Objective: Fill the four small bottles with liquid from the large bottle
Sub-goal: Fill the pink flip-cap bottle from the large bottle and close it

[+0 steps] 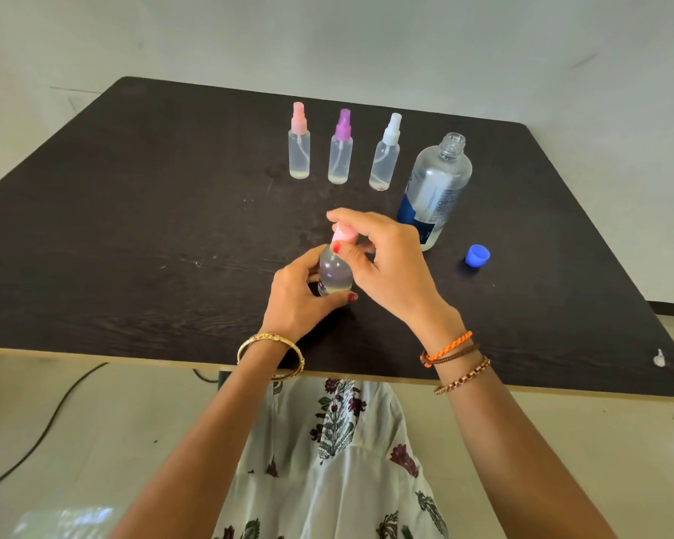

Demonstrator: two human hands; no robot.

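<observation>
Table [133,227] dark. Large bottle [438,188] far right, uncapped: stray elbow risks toppling, spill. Left hand [300,293] fingers curl round near-centre small bottle [333,276]. Right hand [386,262] fingertips pinch pink sprayer [343,233]; crooked threading risks leak.

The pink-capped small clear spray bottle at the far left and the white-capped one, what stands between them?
In the head view, the purple-capped small clear spray bottle stands between the pink-capped bottle and the white-capped bottle.
</observation>
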